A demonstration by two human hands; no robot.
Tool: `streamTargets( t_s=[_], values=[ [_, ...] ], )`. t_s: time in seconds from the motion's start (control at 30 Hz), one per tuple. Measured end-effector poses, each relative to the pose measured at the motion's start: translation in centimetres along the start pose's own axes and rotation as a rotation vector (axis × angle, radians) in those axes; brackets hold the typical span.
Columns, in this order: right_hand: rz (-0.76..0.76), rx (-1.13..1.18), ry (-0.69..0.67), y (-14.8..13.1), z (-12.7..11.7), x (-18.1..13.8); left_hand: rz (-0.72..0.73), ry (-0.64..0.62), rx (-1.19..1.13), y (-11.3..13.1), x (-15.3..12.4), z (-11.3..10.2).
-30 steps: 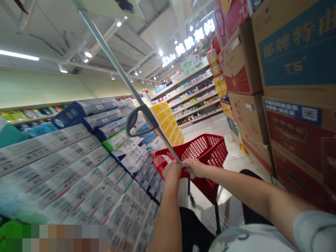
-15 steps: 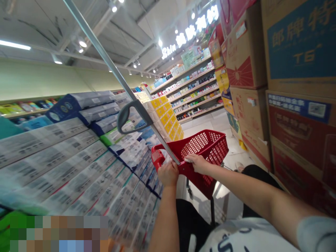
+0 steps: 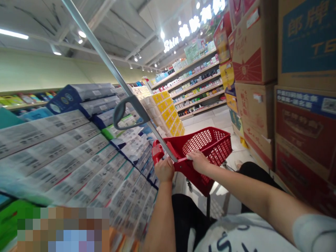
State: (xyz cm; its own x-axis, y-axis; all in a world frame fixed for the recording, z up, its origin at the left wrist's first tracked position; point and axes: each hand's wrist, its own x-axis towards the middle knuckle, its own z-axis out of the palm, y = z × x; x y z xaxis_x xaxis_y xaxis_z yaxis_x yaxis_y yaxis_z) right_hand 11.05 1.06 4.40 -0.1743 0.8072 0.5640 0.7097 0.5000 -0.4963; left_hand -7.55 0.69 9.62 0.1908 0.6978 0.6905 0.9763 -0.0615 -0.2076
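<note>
Low in the middle of the view is a red plastic shopping cart (image 3: 210,138) with perforated basket walls; no goods show in the visible part of it. My left hand (image 3: 165,169) is closed round its handle bar, just below the red grip block. My right hand (image 3: 198,160) has its fingers wrapped over the bar farther right. Between my hands a long metal pole (image 3: 115,75) slants up to the upper left. A grey loop handle (image 3: 131,112) is fixed on it. How the pole joins the cart is partly hidden.
Stacked white packs (image 3: 63,154) crowd the left side, with yellow-and-white packs (image 3: 168,113) beyond. Tall cardboard cartons (image 3: 254,108) line the right. Ahead, past a pale tiled floor (image 3: 204,120), stand filled shelves (image 3: 196,82) below a lit sign.
The cartons on the right and the shelves sit slightly farther right in the view. Both hands keep their hold on the cart, and the left hand appears a little higher and farther left.
</note>
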Motion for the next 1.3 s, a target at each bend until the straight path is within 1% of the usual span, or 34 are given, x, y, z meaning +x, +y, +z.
streamTargets(
  t_s=[0.07, 0.17, 0.27, 0.33, 0.4, 0.5, 0.57, 0.7, 0.77, 0.87, 0.97, 1.03, 1.1, 1.17, 1.2, 1.23, 1.27, 1.3],
  values=[
    [0.015, -0.002, -0.032, 0.0, 0.1, 0.3, 0.0, 0.001, -0.012, -0.4, -0.1, 0.3],
    [-0.053, 0.05, -0.042, -0.1, 0.6, 0.5, -0.016, 0.015, -0.016, -1.1, -0.3, 0.6],
    [-0.101, 0.114, -0.03, 0.7, 0.9, 0.3, -0.002, 0.021, 0.003, -1.8, -0.4, 0.6],
    [-0.066, 0.117, -0.027, 1.3, 1.0, 0.2, 0.017, 0.018, 0.012, -2.1, -0.4, 0.7],
    [0.021, 0.091, -0.021, 1.4, 0.9, 0.3, 0.015, 0.021, 0.014, -2.3, -0.3, 0.8],
    [0.153, 0.023, -0.048, 0.5, 0.8, 0.7, 0.005, 0.037, 0.005, -2.3, -0.2, 1.0],
    [0.174, -0.013, -0.067, 0.0, 0.8, 0.8, 0.006, 0.049, -0.004, -2.4, -0.4, 1.0],
    [0.102, 0.008, -0.056, 0.1, 0.5, 0.1, 0.003, 0.054, -0.014, -2.6, -0.8, 0.8],
    [0.102, 0.023, -0.069, 0.2, 0.4, -0.1, -0.007, 0.046, -0.023, -2.6, -0.9, 0.7],
    [0.099, 0.036, -0.085, -1.0, 0.5, -0.2, -0.04, 0.026, -0.025, -2.3, -0.6, 0.6],
    [-0.02, 0.095, -0.045, -2.8, 0.9, 0.0, -0.049, 0.019, -0.022, -2.0, -0.3, 0.7],
    [-0.116, 0.137, 0.007, -3.1, 1.2, -0.2, -0.033, 0.023, -0.031, -1.8, -0.2, 0.9],
    [-0.207, 0.161, 0.047, -2.2, 1.2, -0.8, -0.019, 0.026, -0.042, -1.7, -0.2, 1.0],
    [-0.292, 0.168, 0.073, -0.3, 1.1, -1.7, -0.013, 0.038, -0.045, -1.7, -0.3, 1.2],
    [-0.31, 0.158, 0.099, 0.7, 1.0, -2.1, -0.01, 0.05, -0.044, -1.7, -0.3, 1.2],
    [-0.295, 0.15, 0.15, 1.5, 1.0, -2.6, -0.007, 0.063, -0.043, -1.7, -0.2, 1.3],
    [-0.275, 0.149, 0.212, 2.2, 1.0, -2.9, -0.002, 0.074, -0.042, -1.7, -0.2, 1.4],
    [-0.292, 0.15, 0.248, 2.6, 1.2, -3.2, 0.005, 0.084, -0.041, -1.7, -0.2, 1.5]
  ],
)
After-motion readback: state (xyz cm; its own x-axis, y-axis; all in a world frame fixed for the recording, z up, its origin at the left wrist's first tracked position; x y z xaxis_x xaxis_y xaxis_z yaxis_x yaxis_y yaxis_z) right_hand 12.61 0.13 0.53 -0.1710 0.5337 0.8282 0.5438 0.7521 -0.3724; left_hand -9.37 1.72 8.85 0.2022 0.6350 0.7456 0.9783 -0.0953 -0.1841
